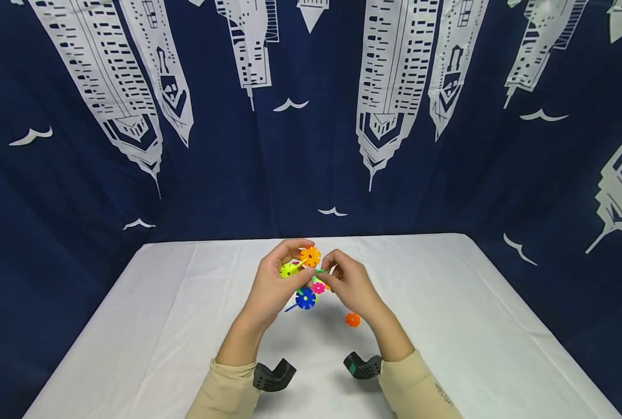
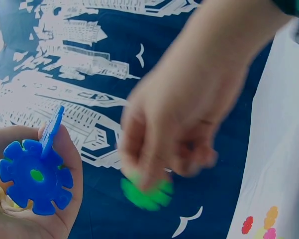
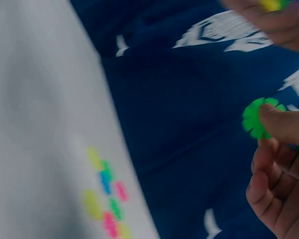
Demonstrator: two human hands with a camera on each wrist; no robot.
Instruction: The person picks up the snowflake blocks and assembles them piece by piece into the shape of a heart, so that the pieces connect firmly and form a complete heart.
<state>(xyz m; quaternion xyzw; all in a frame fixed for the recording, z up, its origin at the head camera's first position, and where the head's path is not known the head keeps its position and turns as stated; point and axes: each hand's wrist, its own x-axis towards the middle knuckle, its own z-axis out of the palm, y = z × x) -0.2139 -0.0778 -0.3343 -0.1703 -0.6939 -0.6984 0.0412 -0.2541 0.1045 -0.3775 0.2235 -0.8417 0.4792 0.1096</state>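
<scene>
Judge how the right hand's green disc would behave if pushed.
The green disc is probably stiff: it looks unbent where the right hand pinches it. Likely light, being thin. Its notched rim would probably make rolling bumpy.

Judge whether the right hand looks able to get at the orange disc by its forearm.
Probably yes: the orange disc lies uncovered, though the right hand pinches a green disc and may need to release it.
</scene>
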